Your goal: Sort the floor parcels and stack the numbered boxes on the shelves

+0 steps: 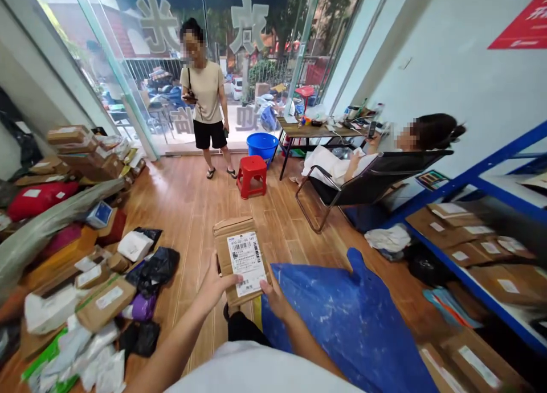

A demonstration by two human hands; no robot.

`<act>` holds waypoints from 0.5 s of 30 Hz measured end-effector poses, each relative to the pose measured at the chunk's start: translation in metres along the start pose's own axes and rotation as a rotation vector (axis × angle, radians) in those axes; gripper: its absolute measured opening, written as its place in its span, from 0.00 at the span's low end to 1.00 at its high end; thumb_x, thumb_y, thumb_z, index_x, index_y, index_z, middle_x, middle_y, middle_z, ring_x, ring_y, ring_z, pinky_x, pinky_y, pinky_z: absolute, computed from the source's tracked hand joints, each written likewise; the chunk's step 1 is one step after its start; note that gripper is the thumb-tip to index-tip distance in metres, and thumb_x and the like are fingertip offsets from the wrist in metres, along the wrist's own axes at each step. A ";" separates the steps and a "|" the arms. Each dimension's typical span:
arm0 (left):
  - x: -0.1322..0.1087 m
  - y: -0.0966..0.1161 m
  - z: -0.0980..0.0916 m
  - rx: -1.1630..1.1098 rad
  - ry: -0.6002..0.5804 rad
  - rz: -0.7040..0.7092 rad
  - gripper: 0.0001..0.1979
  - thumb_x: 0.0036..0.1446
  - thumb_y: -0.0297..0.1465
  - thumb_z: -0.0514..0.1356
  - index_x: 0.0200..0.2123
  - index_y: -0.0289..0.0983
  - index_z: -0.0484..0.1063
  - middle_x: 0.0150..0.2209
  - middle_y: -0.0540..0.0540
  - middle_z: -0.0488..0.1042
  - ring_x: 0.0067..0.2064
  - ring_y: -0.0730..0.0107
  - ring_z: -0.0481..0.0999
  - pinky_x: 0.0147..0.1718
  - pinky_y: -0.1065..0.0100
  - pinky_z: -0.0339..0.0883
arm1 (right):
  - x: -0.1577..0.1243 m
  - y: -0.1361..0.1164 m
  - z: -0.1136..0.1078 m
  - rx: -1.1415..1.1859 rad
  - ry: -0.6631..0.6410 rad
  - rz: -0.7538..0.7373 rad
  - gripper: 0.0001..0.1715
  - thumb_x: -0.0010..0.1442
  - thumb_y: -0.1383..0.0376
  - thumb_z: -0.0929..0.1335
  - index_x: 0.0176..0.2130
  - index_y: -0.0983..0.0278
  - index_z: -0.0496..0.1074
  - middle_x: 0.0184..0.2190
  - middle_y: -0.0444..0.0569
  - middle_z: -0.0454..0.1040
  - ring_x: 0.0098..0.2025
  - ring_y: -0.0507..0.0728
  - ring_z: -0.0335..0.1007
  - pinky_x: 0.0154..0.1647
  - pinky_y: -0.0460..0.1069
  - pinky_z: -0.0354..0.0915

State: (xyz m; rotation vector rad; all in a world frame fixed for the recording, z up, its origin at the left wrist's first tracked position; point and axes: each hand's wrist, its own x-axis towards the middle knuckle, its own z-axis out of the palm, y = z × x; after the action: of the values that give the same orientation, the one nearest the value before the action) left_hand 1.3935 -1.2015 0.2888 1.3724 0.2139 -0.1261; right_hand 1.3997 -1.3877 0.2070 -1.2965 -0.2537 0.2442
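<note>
Between my two hands I hold a brown cardboard box (pixel 222 233) in front of my body, above the wooden floor. A white shipping label (pixel 245 262) with barcodes and print covers much of its upper face. My left hand (pixel 220 282) grips the lower left edge, thumb lying on the label's lower corner. On the lower right edge, my right hand (pixel 273 296) is closed with its thumb on the label's side. The fingers beneath the box are mostly hidden.
Parcels (pixel 106 302) lie heaped along the left. A blue tarp (pixel 333 313) spreads at my right, before a blue shelf rack (pixel 491 188) with boxes. Ahead are a red stool (pixel 252 176), a blue tub (pixel 261 145), a standing person (pixel 207 97) and a person seated in a chair (pixel 371 179).
</note>
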 end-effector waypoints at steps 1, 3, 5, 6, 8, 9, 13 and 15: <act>0.036 0.012 0.000 0.003 0.006 0.002 0.41 0.38 0.29 0.71 0.56 0.38 0.57 0.51 0.38 0.75 0.55 0.50 0.74 0.54 0.51 0.67 | 0.037 -0.002 -0.008 -0.010 -0.001 -0.004 0.45 0.59 0.43 0.67 0.67 0.59 0.56 0.60 0.54 0.69 0.66 0.66 0.57 0.70 0.66 0.47; 0.104 0.040 0.001 0.010 0.023 -0.001 0.39 0.38 0.29 0.70 0.54 0.37 0.58 0.51 0.39 0.76 0.54 0.50 0.74 0.54 0.52 0.68 | 0.110 -0.013 -0.021 -0.033 -0.012 0.000 0.45 0.59 0.42 0.66 0.67 0.60 0.57 0.58 0.55 0.71 0.65 0.66 0.59 0.70 0.66 0.46; 0.168 0.071 0.003 0.018 0.024 -0.015 0.38 0.38 0.29 0.70 0.53 0.37 0.59 0.49 0.39 0.76 0.52 0.51 0.76 0.52 0.53 0.69 | 0.178 -0.029 -0.033 -0.046 -0.023 -0.002 0.46 0.59 0.42 0.66 0.67 0.60 0.56 0.58 0.55 0.70 0.65 0.65 0.59 0.70 0.65 0.47; 0.199 0.086 0.005 0.021 0.018 -0.020 0.37 0.39 0.30 0.70 0.53 0.37 0.59 0.49 0.39 0.76 0.52 0.52 0.76 0.52 0.53 0.69 | 0.210 -0.039 -0.040 -0.042 -0.027 -0.012 0.46 0.60 0.43 0.66 0.68 0.60 0.54 0.60 0.55 0.69 0.66 0.64 0.59 0.70 0.64 0.48; 0.259 0.113 0.010 0.026 0.001 -0.026 0.37 0.38 0.30 0.71 0.52 0.37 0.59 0.50 0.39 0.76 0.52 0.52 0.76 0.51 0.54 0.70 | 0.270 -0.057 -0.054 -0.017 -0.027 -0.034 0.48 0.60 0.44 0.67 0.69 0.58 0.49 0.63 0.54 0.65 0.66 0.63 0.59 0.69 0.62 0.51; 0.288 0.125 0.014 0.028 -0.004 -0.027 0.38 0.38 0.30 0.71 0.52 0.37 0.59 0.50 0.39 0.76 0.52 0.52 0.76 0.51 0.55 0.70 | 0.299 -0.064 -0.062 0.000 -0.028 -0.039 0.49 0.60 0.45 0.67 0.70 0.58 0.47 0.64 0.54 0.63 0.66 0.62 0.59 0.68 0.61 0.52; 0.417 0.155 0.031 0.029 -0.006 -0.019 0.37 0.37 0.30 0.71 0.51 0.37 0.60 0.47 0.40 0.77 0.50 0.52 0.77 0.50 0.55 0.71 | 0.419 -0.078 -0.105 0.012 -0.002 -0.041 0.50 0.59 0.44 0.68 0.70 0.57 0.47 0.64 0.55 0.63 0.65 0.63 0.61 0.67 0.61 0.54; 0.489 0.163 0.042 0.025 -0.023 -0.009 0.36 0.37 0.30 0.71 0.51 0.37 0.61 0.47 0.40 0.78 0.49 0.52 0.77 0.49 0.55 0.71 | 0.481 -0.080 -0.133 0.005 0.029 -0.059 0.50 0.58 0.43 0.68 0.69 0.57 0.49 0.63 0.55 0.64 0.65 0.64 0.60 0.67 0.61 0.55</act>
State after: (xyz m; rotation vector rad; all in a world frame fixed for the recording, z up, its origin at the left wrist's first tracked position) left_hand 1.9082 -1.1933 0.3426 1.3939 0.2003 -0.1524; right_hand 1.9010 -1.3765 0.2736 -1.2851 -0.2660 0.1752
